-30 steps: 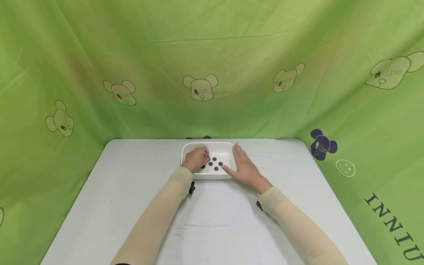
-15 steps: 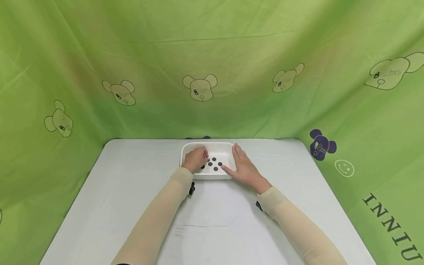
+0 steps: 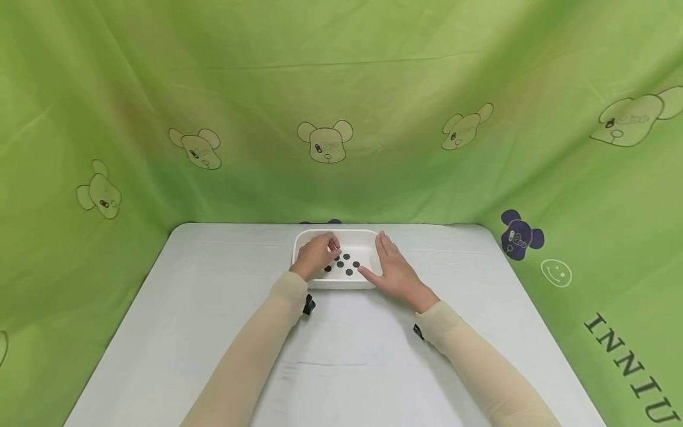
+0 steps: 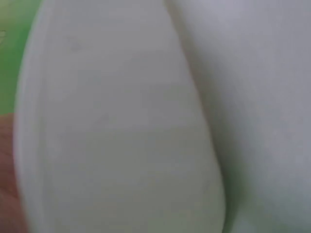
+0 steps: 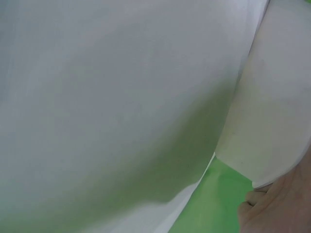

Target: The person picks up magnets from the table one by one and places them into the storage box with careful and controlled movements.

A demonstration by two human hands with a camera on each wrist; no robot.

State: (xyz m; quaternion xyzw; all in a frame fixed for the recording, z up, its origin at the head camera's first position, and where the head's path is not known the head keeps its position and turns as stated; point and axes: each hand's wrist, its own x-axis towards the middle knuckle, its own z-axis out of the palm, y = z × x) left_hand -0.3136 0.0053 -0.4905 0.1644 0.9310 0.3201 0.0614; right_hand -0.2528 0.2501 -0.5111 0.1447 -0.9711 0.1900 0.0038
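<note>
A white rectangular tray [image 3: 341,284] stands near the table's far edge in the head view. Several small dark round discs [image 3: 349,272] lie scattered on its floor. My left hand [image 3: 316,256] reaches over the near-left rim into it, thumb and bent forefinger apart above a disc [image 3: 337,258]; nothing shows between them. My right hand [image 3: 396,274] rests along the right rim with straight fingers, thumb spread over the front edge. In the left wrist view the tray's outer wall [image 4: 116,116] hides most of the hand. Part of my right hand [image 5: 279,208] touches the wall in the right wrist view.
The tray stands on a white-covered table [image 3: 331,367]. Green cloth [image 3: 320,196] with printed bear heads hangs close behind it and along both sides. Dark wrist bands [image 3: 309,304] show at the cuffs.
My left fingers have lifted slightly and parted from the disc near the tray's middle, which now lies below the thumb. The right hand and the tray stay in place.
</note>
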